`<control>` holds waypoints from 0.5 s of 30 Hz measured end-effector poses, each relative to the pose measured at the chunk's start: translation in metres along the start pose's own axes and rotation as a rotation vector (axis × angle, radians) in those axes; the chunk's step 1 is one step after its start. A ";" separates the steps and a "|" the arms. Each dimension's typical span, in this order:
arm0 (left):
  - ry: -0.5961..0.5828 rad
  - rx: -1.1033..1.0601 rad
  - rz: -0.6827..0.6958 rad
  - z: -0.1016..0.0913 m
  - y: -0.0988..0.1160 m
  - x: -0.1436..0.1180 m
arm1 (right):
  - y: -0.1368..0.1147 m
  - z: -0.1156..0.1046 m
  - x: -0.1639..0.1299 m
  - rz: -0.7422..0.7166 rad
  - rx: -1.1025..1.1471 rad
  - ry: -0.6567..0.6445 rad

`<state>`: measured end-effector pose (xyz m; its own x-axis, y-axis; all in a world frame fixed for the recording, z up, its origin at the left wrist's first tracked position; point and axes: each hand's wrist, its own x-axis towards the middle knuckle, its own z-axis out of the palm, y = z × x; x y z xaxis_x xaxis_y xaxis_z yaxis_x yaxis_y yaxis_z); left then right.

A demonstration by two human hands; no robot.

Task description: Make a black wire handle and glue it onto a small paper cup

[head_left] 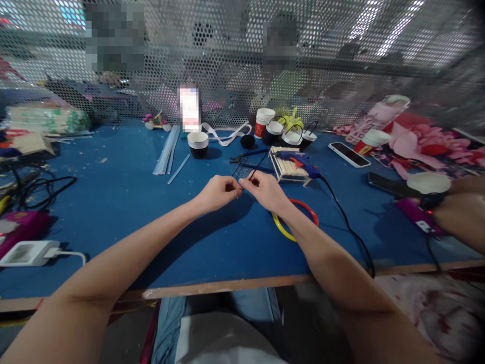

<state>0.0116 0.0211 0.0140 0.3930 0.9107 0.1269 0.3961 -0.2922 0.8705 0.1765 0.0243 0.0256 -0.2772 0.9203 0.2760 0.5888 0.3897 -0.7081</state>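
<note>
My left hand (221, 192) and my right hand (264, 189) meet above the middle of the table, fingertips pinched almost together. Between them is a thin black wire (253, 173); one end sticks up past my right thumb, and the rest is hidden by the fingers. Just beyond the hands lie dark-handled pliers (242, 161). A blue hot glue gun (305, 165) rests on a small rack of wooden sticks (288, 161) to the right. Near my right forearm lies a red and yellow ring (284, 228), partly covered by it.
A black-and-white paper cup (198, 145) stands beyond my left hand, beside clear glue sticks (166, 151). Several small cups with black wire handles (273, 132) stand at the back. A phone (349, 154) lies right. A co-worker's hand (460, 212) is at the far right. A mesh panel (227, 60) closes the back.
</note>
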 end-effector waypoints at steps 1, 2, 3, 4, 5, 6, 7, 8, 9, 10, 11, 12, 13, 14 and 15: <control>0.005 0.007 0.005 0.000 -0.001 0.000 | 0.000 0.000 0.000 0.001 -0.003 -0.001; 0.011 0.011 0.008 0.001 -0.001 0.000 | 0.000 0.000 0.000 0.003 -0.005 -0.004; 0.016 0.012 0.010 0.001 -0.002 0.000 | 0.000 0.000 0.000 0.004 -0.006 -0.006; 0.020 0.011 0.011 0.002 -0.002 0.000 | 0.000 0.000 0.000 0.006 -0.007 -0.007; 0.026 0.009 0.013 0.002 -0.002 -0.001 | 0.000 0.000 0.000 0.008 -0.008 -0.007; 0.029 0.007 0.013 0.002 -0.002 -0.001 | 0.000 0.000 0.000 0.010 -0.008 -0.005; 0.029 0.001 0.013 0.002 -0.001 -0.001 | 0.001 0.000 0.000 0.012 -0.008 -0.001; 0.026 -0.009 0.011 0.003 -0.001 -0.001 | 0.001 0.000 0.000 0.015 -0.006 0.002; 0.020 -0.027 0.007 0.003 0.000 -0.001 | 0.002 0.001 0.000 0.017 -0.004 0.004; 0.013 -0.050 0.000 0.002 0.001 -0.001 | 0.002 0.001 0.001 0.018 0.001 0.007; 0.003 -0.077 -0.012 0.002 0.003 -0.001 | 0.003 0.001 0.001 0.019 0.009 0.006; -0.008 -0.107 -0.026 0.002 0.004 -0.002 | 0.003 0.001 0.001 0.025 0.027 -0.005; -0.015 -0.142 -0.040 0.002 0.005 -0.002 | 0.003 0.001 0.001 0.037 0.061 -0.028; -0.022 -0.178 -0.056 0.001 0.006 -0.002 | 0.003 0.001 0.001 0.051 0.112 -0.062; -0.026 -0.212 -0.074 0.001 0.006 -0.002 | 0.003 0.000 0.001 0.064 0.175 -0.099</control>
<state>0.0138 0.0172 0.0187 0.3913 0.9189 0.0494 0.2423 -0.1546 0.9578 0.1780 0.0262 0.0233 -0.3221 0.9317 0.1677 0.4691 0.3109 -0.8266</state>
